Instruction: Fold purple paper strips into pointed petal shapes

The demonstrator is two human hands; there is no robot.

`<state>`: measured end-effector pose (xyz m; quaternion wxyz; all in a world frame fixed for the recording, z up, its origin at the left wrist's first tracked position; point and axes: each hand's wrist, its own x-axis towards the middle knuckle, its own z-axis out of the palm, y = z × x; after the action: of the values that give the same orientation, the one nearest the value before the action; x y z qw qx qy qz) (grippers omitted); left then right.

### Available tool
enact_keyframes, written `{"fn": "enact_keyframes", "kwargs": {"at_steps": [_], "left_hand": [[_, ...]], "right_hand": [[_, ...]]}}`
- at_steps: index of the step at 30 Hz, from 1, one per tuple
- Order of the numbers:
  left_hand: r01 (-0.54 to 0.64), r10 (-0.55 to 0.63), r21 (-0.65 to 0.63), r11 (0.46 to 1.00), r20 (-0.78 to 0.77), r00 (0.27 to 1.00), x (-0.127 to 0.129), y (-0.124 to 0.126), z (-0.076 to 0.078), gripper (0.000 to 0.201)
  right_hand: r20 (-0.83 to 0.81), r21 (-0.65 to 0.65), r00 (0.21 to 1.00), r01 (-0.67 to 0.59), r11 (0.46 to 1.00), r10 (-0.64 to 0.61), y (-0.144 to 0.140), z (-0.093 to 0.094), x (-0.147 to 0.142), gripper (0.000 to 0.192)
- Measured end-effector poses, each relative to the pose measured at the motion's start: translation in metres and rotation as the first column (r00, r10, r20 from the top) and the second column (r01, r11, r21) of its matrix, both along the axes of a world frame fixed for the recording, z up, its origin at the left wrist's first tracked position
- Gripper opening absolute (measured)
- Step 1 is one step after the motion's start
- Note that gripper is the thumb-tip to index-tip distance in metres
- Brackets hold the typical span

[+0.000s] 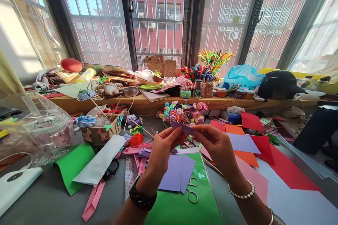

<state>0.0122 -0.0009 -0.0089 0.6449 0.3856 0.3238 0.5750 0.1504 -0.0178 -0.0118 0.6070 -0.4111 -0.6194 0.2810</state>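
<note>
- I see a small purple paper piece (182,127) raised above the table's middle, pinched at both ends.
- My left hand (164,147) grips its left end; my right hand (216,144) grips its right.
- Below lie purple sheets (177,173), scissors (192,190) and green paper (182,208).

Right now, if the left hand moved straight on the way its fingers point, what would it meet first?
The left hand points up and right, toward the right hand. It would probably meet that hand's fingertips first; both already pinch the small purple paper.
</note>
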Motion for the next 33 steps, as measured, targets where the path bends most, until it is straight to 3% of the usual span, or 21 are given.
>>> {"fn": "enact_keyframes", "kwargs": {"at_steps": [4,8,15,20,24,28,33], "left_hand": [[0.047,-0.047,0.011,0.999,0.037,0.998,-0.002,0.003,-0.001,0.016],[0.069,-0.070,0.049,0.996,0.015,0.997,-0.004,0.005,-0.001,0.017],[0.036,-0.032,0.054,0.998,-0.073,0.997,-0.009,0.003,0.003,0.016],[0.025,-0.013,0.089,0.996,-0.130,0.991,-0.009,0.001,0.006,0.015],[-0.004,0.028,0.120,0.993,-0.205,0.978,-0.007,-0.003,0.009,0.017],[0.045,-0.006,0.142,0.989,-0.263,0.965,-0.009,-0.003,0.010,0.023],[0.084,-0.010,0.187,0.979,-0.367,0.930,-0.019,0.000,0.014,0.030]], "right_hand": [[0.109,0.122,0.988,0.097,0.988,-0.110,-0.001,-0.001,-0.002,0.014],[0.177,0.248,0.974,0.099,0.964,-0.145,-0.001,-0.002,-0.002,0.017],[0.233,0.265,0.962,0.077,0.961,-0.141,-0.003,0.001,-0.003,0.019],[0.234,0.126,0.968,0.064,0.990,-0.092,-0.005,0.002,-0.005,0.017],[0.106,-0.064,0.994,0.006,0.998,0.001,-0.002,0.001,-0.004,0.019],[-0.104,-0.222,0.985,-0.160,0.962,0.140,0.004,-0.001,-0.001,0.021],[-0.237,-0.302,0.943,-0.301,0.905,0.234,0.007,-0.002,0.001,0.022]]}}
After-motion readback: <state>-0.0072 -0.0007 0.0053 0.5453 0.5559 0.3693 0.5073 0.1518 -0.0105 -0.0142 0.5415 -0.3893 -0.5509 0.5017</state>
